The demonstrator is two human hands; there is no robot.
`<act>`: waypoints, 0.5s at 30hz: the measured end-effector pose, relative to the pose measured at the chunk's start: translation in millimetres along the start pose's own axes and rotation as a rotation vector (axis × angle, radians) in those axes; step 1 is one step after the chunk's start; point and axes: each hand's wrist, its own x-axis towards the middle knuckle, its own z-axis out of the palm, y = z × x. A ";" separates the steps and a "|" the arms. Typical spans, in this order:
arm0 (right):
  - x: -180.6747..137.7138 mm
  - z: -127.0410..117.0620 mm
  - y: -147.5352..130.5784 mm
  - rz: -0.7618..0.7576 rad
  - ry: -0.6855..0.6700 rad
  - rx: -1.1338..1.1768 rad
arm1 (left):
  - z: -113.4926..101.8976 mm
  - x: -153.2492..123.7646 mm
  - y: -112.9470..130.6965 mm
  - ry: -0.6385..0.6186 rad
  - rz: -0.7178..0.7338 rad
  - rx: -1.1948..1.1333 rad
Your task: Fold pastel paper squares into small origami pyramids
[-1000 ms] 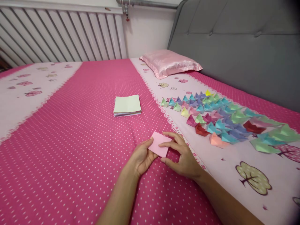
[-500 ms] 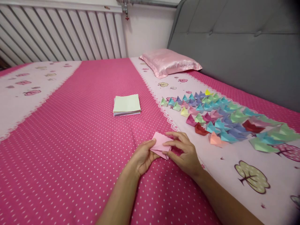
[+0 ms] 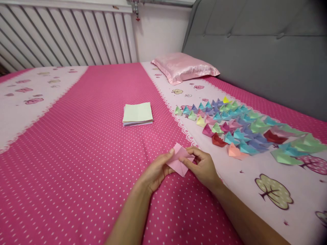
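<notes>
A folded sheet of pink origami paper (image 3: pixel 178 157) is held between both hands above the pink dotted bedspread. My left hand (image 3: pixel 157 170) pinches its left edge, thumb on top and fingers underneath. From the right, my right hand (image 3: pixel 200 165) grips the other side, its thumb pressing on the paper's face and the index finger curled behind the edge. Creases run across the paper, and one corner points down toward me. The fingers beneath the paper are partly hidden.
A stack of paper sheets (image 3: pixel 138 113), pale green on top, lies beyond my hands. Several rows of small folded paper boats (image 3: pixel 231 137) stand at the right. Farther back are a pink pillow (image 3: pixel 185 66), a grey headboard (image 3: pixel 255 51) and a white radiator (image 3: pixel 68 37).
The pink paper has turned and flattened into a more diamond-like shape. My right hand's raised fingers have curled in, and its thumb now presses on the paper's face.
</notes>
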 end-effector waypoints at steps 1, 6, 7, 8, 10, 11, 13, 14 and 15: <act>-0.3 0.9 -0.3 0.032 0.005 0.022 | 0.1 -0.4 -0.7 -0.045 0.013 0.039; -1.3 4.8 -2.4 0.126 0.048 0.141 | -0.2 3.3 -7.3 0.001 0.038 0.131; -1.4 4.9 -3.0 0.152 0.050 0.152 | -0.2 4.7 -8.3 0.020 0.040 0.119; -1.4 4.7 -3.5 0.179 0.054 0.151 | -0.1 5.9 -9.0 0.035 0.043 0.102; -1.2 3.6 -4.1 0.230 0.047 0.127 | 0.0 7.8 -9.6 0.062 0.057 0.067; -0.9 2.8 -4.1 0.248 0.046 0.110 | 0.1 8.3 -9.5 0.075 0.067 0.055; -0.4 1.2 -3.5 0.279 0.042 0.089 | 0.3 8.7 -9.1 0.091 0.085 0.040; -0.2 0.7 -3.1 0.293 0.037 0.096 | 0.3 8.7 -8.9 0.094 0.091 0.038; -0.1 0.3 -2.7 0.304 0.032 0.118 | 0.4 8.6 -8.8 0.095 0.094 0.038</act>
